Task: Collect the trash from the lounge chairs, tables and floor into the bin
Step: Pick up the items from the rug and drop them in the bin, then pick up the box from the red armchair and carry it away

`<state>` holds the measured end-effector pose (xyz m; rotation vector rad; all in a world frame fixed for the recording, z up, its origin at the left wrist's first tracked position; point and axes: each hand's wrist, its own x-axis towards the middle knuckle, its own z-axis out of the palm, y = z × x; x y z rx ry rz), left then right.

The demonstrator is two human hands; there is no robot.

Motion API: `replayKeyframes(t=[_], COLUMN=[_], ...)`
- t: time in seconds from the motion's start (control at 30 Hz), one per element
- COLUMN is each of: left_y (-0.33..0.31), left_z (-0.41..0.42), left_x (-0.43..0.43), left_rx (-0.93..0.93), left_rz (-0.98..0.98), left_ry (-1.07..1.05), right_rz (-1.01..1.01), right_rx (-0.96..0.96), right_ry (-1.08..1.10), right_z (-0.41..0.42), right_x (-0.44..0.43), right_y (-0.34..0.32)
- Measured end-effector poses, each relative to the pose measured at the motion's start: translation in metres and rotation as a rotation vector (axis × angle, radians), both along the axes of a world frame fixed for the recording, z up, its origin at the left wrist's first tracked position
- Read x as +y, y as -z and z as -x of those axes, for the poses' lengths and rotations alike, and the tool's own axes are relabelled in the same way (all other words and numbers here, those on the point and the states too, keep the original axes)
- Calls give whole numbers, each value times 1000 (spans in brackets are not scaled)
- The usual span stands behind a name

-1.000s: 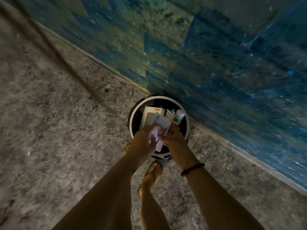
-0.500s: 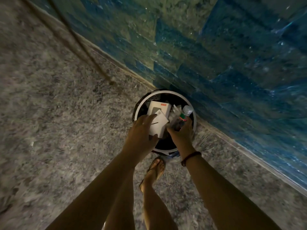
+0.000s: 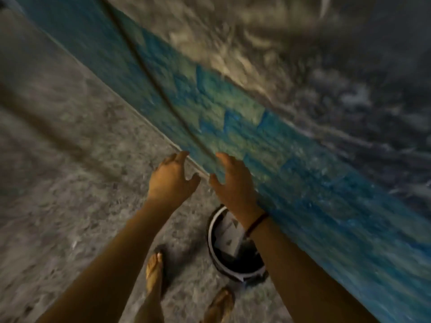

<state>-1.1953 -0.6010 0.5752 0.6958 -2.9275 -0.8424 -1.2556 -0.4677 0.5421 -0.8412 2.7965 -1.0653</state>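
A round bin with a white rim (image 3: 211,238) stands on the floor against the blue wall, partly hidden under my right forearm. White paper and box trash (image 3: 229,236) lies inside it. My left hand (image 3: 171,180) and my right hand (image 3: 233,183) are raised in front of me, above and beyond the bin. Both have relaxed, spread fingers and hold nothing. A dark band circles my right wrist. The view is blurred by motion.
A blue and green stone wall (image 3: 233,117) runs diagonally from upper left to lower right. A dark cable (image 3: 149,73) hangs along it. Speckled grey floor (image 3: 70,171) spreads to the left. My sandalled feet (image 3: 155,273) stand beside the bin.
Both hands let go of the white paper in the bin and rose out of it, empty. The view tilted up, so the bin now sits lower in the frame.
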Motion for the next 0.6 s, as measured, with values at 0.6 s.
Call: replayKeyframes(t=[0.6], left_y=[-265], left_z=[-205], left_x=[-464], left_rx=[93], left_rz=[243], left_ry=[-717], right_rz=[185], right_rx=[293], right_ry=[-896], right_z=[-109], right_x=[-568], right_y=[-268])
